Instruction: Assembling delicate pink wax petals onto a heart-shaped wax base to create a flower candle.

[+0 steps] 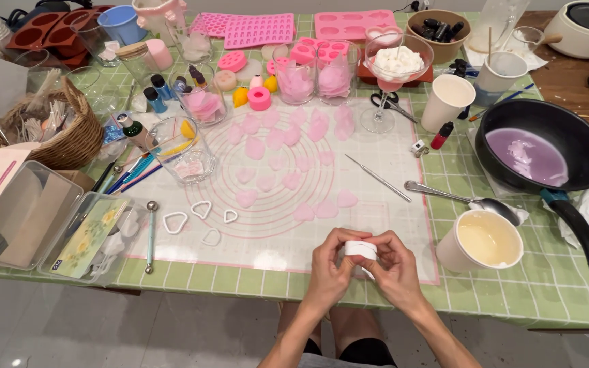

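Looking down from the head camera, both hands meet at the near edge of the desk, which is covered in a green checked cloth. The left hand and the right hand are curled in together, fingers closed around a small white cutter-like piece pinched between them, held just above the near edge of the translucent silicone work mat with pink ring markings. What exactly the white piece is cannot be told.

On the mat, beyond the hands, lie many pale pink heart-shaped petals, spread loosely across the rings. To the left of them sit four small white heart-shaped cutters, and further left a thin ball-ended modelling tool lies along the mat's edge. A slim metal needle tool lies slantwise right of the petals.

Right of the hands stands a white paper cup of creamy yellow liquid, with a metal spoon resting just behind it. Further right is a black frying pan holding lilac liquid. At the left edge, a clear plastic box sits near a woven wicker basket.
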